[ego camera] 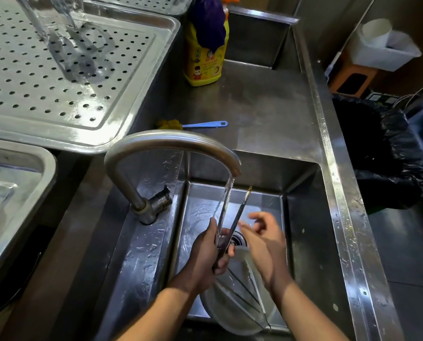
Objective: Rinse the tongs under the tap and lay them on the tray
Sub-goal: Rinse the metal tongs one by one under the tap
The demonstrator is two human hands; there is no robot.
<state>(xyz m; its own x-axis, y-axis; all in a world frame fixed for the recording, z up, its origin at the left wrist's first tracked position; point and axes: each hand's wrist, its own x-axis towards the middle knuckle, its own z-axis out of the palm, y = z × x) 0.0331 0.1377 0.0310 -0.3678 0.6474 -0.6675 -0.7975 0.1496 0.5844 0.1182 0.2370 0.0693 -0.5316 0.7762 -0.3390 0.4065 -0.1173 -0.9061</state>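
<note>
Head view: slim dark metal tongs (238, 215) stand tips-up over the stainless steel sink basin (301, 217). The left hand (205, 252) grips them low at the handle end, fingers wrapped round them. One arm of the tongs lies in the water stream (226, 198) falling from the curved steel gooseneck tap (171, 141); the other sits just beside it, with a brownish tip showing. I judge the upward tilt lets the water run down their length toward the drain (237, 238). Right hand (264, 239) holds nothing, fingers loose and apart, just beside the tongs. I read it as ready to rub the arms, though I cannot be sure. The rinse is in hand and the laying down is not yet done. A large perforated steel tray (122, 70) lies up left, well apart from the sink, with a clear container (53, 25) standing at its far end. The tap's arch rises between basin and tray, so I expect the tongs must go over or round it. A round pale dish with dark ribs (235, 296) lies in the basin under the wrists. On the steel counter (267, 114) are a blue-handled brush with a yellow head (205, 124) and a yellow detergent bottle (205, 60) draped with a purple cloth (210, 18). A black bin bag (377, 148) hangs to the right.
</note>
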